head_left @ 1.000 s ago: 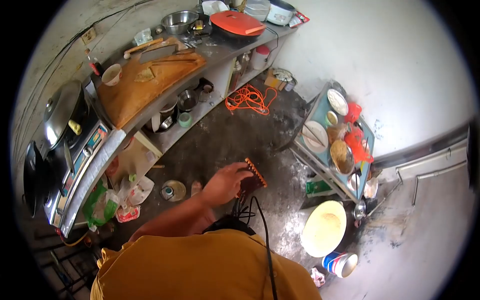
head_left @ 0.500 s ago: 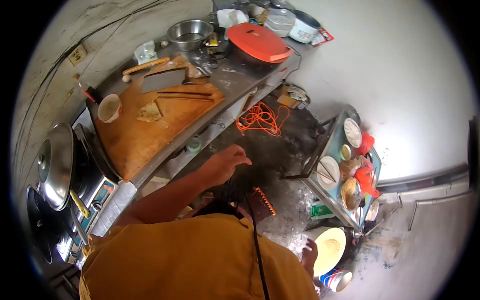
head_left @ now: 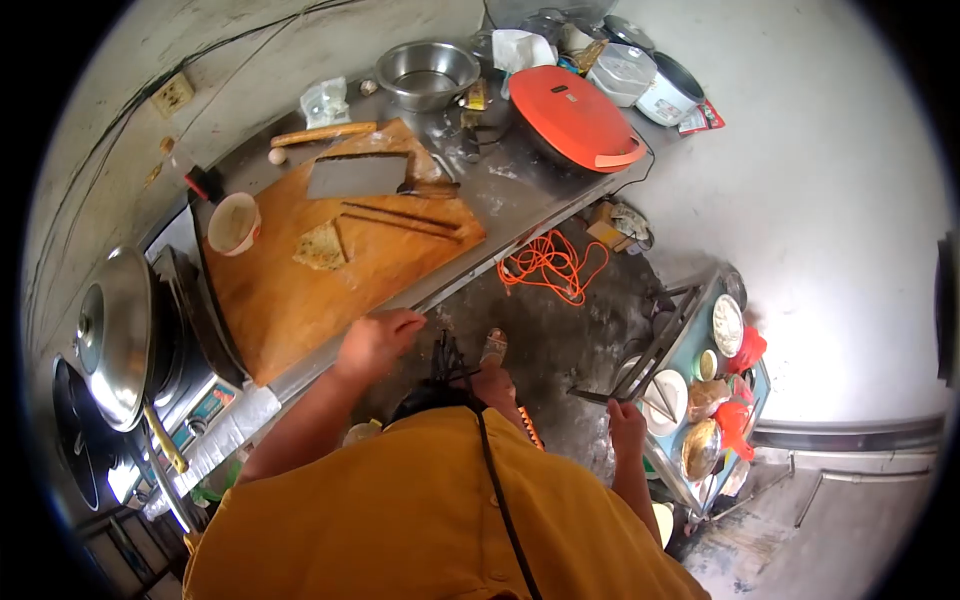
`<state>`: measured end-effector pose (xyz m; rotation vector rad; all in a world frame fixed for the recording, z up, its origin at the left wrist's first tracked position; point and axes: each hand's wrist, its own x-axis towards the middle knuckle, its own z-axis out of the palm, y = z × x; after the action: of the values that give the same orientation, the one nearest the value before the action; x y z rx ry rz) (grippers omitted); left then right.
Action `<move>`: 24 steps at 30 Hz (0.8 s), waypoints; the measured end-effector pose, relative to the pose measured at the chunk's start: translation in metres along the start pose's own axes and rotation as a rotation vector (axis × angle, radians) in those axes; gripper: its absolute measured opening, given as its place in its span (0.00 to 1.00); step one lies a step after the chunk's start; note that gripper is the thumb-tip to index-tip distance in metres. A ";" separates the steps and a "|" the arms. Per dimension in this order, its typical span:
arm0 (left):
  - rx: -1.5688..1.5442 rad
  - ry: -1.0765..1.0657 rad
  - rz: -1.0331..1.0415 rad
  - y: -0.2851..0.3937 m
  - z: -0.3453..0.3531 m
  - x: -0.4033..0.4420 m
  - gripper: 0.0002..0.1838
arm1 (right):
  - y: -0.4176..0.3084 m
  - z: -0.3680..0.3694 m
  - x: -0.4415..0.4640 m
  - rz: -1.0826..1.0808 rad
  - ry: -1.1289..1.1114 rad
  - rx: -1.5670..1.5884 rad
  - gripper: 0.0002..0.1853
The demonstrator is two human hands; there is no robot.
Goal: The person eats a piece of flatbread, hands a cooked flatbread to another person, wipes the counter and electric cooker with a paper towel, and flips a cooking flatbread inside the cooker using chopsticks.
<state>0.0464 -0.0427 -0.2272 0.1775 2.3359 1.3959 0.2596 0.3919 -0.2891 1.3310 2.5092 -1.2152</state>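
Note:
My left hand is in the air beside the front edge of the wooden board, its fingers loosely bent and a little blurred. Nothing shows in it. On my right, my right hand hangs low by the near corner of a small glass-topped table; its fingers are small and partly hidden. A piece of flatbread lies on the board. Behind it are a pair of chopsticks and a cleaver. A white bowl sits at the board's left side.
A pan with a steel lid stands on the stove at left. The counter's back holds a steel basin and a red-lidded electric pan. An orange cord is coiled on the floor. Plates, including a white plate, crowd the small table.
The view has shifted, bringing the board nearer. My left hand has moved left towards the counter edge. My right hand has come up from the yellow-rimmed bucket to the small table's corner.

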 end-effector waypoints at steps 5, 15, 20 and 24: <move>0.259 0.359 0.216 -0.007 0.014 0.037 0.06 | -0.048 0.005 0.061 -0.292 0.218 -0.087 0.17; 0.179 0.058 0.327 0.106 0.132 0.205 0.08 | -0.030 -0.073 0.219 -0.124 -0.043 -0.111 0.23; 0.318 -0.022 0.665 0.172 0.184 0.262 0.18 | 0.012 -0.093 0.295 -0.367 -0.060 -0.223 0.14; 0.326 0.056 0.578 0.177 0.183 0.271 0.19 | -0.059 -0.107 0.333 0.106 -0.287 0.019 0.11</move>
<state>-0.1423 0.2778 -0.2261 0.9841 2.6687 1.2393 0.0397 0.6696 -0.3061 1.1790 2.2083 -1.3055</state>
